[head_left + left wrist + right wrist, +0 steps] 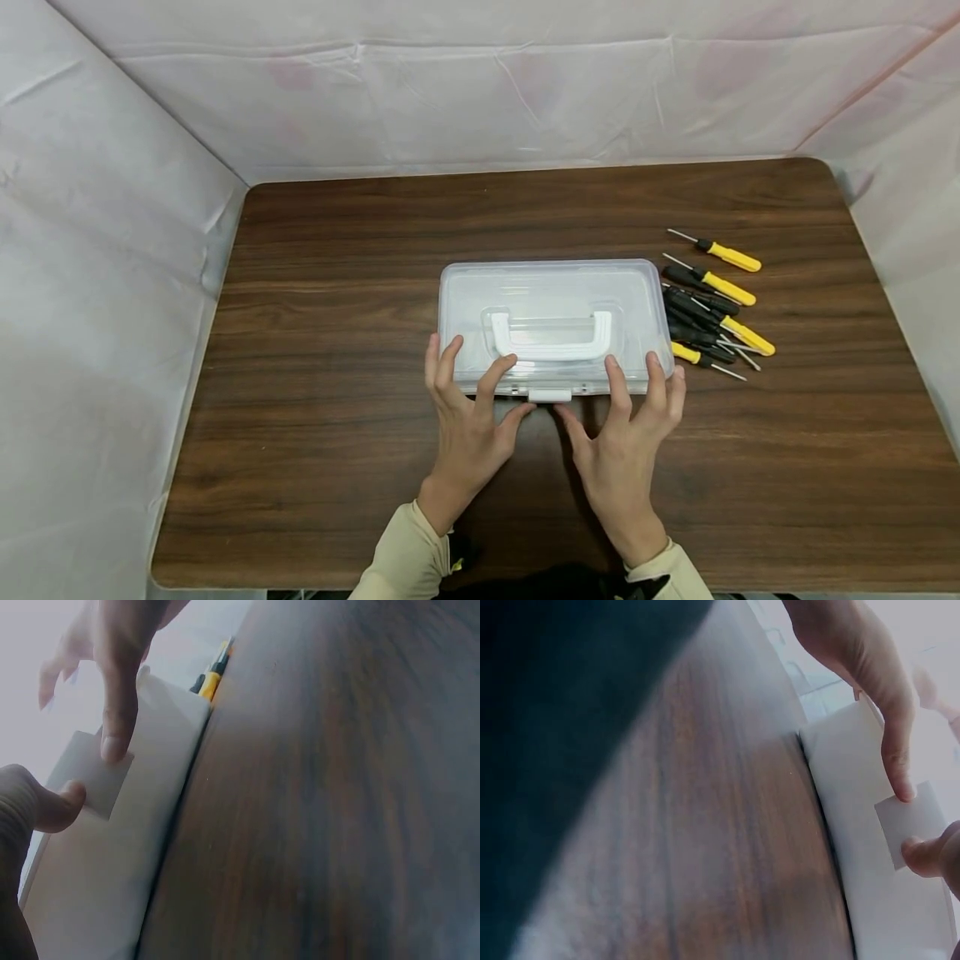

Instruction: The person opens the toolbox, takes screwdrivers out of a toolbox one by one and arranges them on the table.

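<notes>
A translucent plastic case [480,292] with a white carry handle [551,352] lies with its lid down in the middle of the table. My left hand [465,429] has its fingers spread over the lid's front left part. Its thumb rests at the left side of the white latch [550,396]. On the other side, my right hand [622,437] mirrors this, fingertips on the front right of the lid. Both wrist views show the two thumbs touching the latch [94,776] from opposite ends. What lies inside the case cannot be made out.
Several screwdrivers with yellow handles [735,257] and black handles [690,307] lie in a loose pile against the case's right side. The brown wooden table [322,400] has white sheeting [450,100] hung behind it and at both sides.
</notes>
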Demonstrator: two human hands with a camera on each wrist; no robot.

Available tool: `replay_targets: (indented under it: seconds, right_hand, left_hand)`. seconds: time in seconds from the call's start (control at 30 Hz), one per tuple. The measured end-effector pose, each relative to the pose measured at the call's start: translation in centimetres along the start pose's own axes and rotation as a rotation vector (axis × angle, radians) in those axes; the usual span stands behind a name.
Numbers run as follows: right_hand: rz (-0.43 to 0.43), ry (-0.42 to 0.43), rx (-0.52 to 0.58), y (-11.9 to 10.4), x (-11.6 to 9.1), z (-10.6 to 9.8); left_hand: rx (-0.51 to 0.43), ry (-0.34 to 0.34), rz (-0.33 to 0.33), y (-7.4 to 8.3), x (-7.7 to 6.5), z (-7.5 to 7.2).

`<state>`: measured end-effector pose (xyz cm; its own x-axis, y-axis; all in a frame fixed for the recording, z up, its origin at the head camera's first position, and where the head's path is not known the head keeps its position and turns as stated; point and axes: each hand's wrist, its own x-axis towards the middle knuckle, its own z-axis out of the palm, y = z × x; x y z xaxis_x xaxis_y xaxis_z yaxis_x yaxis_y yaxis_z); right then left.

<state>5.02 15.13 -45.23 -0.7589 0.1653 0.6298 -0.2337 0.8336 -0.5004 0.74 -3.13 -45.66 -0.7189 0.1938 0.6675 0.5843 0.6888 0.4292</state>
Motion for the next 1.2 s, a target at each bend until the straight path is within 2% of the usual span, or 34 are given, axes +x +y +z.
replay_targets:
  seconds: [0.23, 0.3, 0.37, 0.47, 0.53, 0.7, 0.8, 0.87, 0.97, 1.2]
  right_hand:
    - [-0.004, 0.015, 0.007, 0.0, 0.1, 0.1]
    - [0.011, 0.039, 0.053, 0.0, 0.0, 0.0]
    - [0.074, 0.096, 0.131, -0.1, -0.3, -0.2]
    - [0.259, 0.172, 0.315, -0.7, -1.2, -0.5]
    - [0.441, 0.147, 0.474, -1.5, -1.9, -0.7]
    - [0.882, -0.147, 0.828, -3.0, -2.5, -0.7]
    - [1.021, -0.246, 0.953, -3.4, -2.1, -0.5]
    - [1.068, -0.267, 1.000, -3.5, -1.8, -0.3]
    - [1.090, -0.270, 1.030, -3.8, -1.5, -0.1]
    - [1.071, -0.243, 0.988, -4.2, -1.3, 0.1]
  left_hand:
    - [-0.009, 0.010, -0.001, 0.1, 0.1, 0.1]
    - [-0.014, 0.017, 0.002, 0.1, 0.1, 0.1]
    - [-0.018, 0.021, 0.006, 0.2, 0.2, 0.1]
    - [-0.018, 0.027, 0.012, 0.3, 0.2, 0.2]
    - [-0.017, 0.032, 0.010, 0.3, 0.3, 0.2]
    - [-0.021, 0.029, -0.026, 0.3, 0.3, 0.2]
    - [-0.020, 0.021, -0.047, 0.4, 0.3, 0.2]
    - [-0.018, 0.024, -0.056, 0.5, 0.3, 0.3]
    - [-0.020, 0.034, -0.065, 0.6, 0.3, 0.3]
    - [-0.020, 0.035, -0.083, 0.7, 0.3, 0.3]
